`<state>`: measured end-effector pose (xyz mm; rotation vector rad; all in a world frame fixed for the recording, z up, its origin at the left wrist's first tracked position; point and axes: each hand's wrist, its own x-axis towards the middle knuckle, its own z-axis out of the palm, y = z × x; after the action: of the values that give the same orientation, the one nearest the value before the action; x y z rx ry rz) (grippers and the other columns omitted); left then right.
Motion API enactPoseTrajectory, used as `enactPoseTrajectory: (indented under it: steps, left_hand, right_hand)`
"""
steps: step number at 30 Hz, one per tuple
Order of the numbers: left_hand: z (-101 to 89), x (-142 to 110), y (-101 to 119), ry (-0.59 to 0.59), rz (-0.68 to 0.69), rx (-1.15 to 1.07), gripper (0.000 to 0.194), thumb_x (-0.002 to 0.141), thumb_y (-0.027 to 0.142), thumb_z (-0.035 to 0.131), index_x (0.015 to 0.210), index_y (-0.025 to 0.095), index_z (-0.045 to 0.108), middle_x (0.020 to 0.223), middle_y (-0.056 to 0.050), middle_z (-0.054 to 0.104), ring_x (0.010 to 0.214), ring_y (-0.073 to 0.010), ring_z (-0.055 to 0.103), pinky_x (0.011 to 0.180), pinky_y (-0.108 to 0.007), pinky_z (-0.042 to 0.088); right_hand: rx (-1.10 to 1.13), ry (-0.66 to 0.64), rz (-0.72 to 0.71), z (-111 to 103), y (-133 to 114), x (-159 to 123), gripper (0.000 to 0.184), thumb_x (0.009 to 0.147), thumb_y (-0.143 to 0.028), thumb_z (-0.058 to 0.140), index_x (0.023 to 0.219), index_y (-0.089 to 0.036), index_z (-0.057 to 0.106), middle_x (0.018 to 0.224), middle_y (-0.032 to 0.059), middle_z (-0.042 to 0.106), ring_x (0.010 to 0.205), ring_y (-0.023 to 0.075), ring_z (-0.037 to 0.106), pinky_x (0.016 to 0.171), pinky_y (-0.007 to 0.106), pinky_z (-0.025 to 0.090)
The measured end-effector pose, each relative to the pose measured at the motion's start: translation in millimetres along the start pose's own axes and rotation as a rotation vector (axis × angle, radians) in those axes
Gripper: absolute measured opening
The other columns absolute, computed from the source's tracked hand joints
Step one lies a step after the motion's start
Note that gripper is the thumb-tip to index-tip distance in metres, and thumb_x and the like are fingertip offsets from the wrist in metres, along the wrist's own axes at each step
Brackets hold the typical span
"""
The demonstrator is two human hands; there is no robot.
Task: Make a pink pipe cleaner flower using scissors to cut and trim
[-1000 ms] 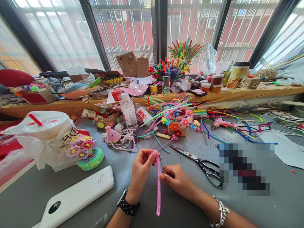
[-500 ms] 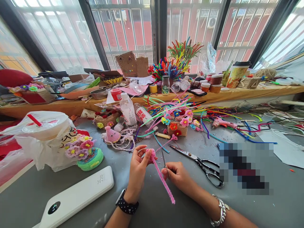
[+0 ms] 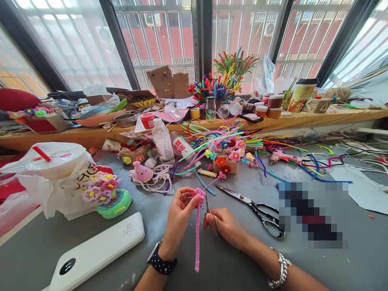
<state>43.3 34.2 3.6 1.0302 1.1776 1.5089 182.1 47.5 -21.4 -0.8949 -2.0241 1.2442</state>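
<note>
Barred windows [image 3: 163, 44] | daylight | ochre-covered ledge [image 3: 327, 118] | grey tabletop [image 3: 242, 268]

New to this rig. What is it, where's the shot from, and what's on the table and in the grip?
No robot here: two bare human hands. The view comes from one camera worn on the person's head, looking forward and down.

The left hand pinches a pink fuzzy flower, with a matching strip hanging below. The right hand holds small scissors beside it.

On the grey table lie large scissors, a white device and a flower-trimmed basket.
</note>
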Motion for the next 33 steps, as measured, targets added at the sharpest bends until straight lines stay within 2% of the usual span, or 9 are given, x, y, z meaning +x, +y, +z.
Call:
enactPoseTrajectory:
  steps: [18,21,27,33]
  left_hand:
    - [2.5,-1.0,0.4,0.062,-0.035,-0.034,0.029,0.065,0.027,0.064,0.084,0.017,0.045,0.074,0.002,0.056,0.060,-0.0108,0.058,0.055,-0.022,0.047]
    - [2.6,-1.0,-0.1,0.044,-0.037,-0.022,0.025,0.066,0.027,0.063,0.082,0.017,0.046,0.074,0.002,0.055,0.061,-0.0101,0.057,0.056,-0.021,0.047]
    - [2.0,-0.9,0.0,0.019,-0.031,-0.002,0.021,0.068,0.024,0.061,0.080,0.017,0.046,0.070,0.004,0.054,0.055,-0.0068,0.051,0.049,-0.017,0.041]
    - [0.6,-0.3,-0.7,0.064,0.009,-0.015,0.020,0.070,0.024,0.060,0.083,0.018,0.046,0.072,0.004,0.055,0.058,-0.0070,0.051,0.048,-0.016,0.039]
  right_hand:
    - [-0.026,-0.009,-0.030,0.1,-1.6,-0.8,0.068,0.075,-0.067,0.020,0.057,-0.012,0.056,0.046,-0.0028,0.041,0.046,0.0085,0.039,0.045,0.019,0.028]
    - [-0.020,-0.005,-0.024,0.3,-2.1,-1.2,0.067,0.074,-0.068,0.021,0.055,-0.013,0.054,0.046,-0.0033,0.039,0.045,0.0083,0.038,0.044,0.019,0.028]
    - [-0.023,0.043,-0.021,-0.2,-3.2,-1.3,0.058,0.076,-0.063,0.032,0.050,-0.014,0.048,0.043,-0.0045,0.037,0.043,0.0070,0.033,0.042,0.019,0.024]
    - [-0.046,0.116,-0.017,0.9,-1.3,0.3,0.052,0.075,-0.057,0.041,0.045,-0.014,0.045,0.042,-0.0039,0.041,0.043,0.0070,0.034,0.044,0.020,0.025]
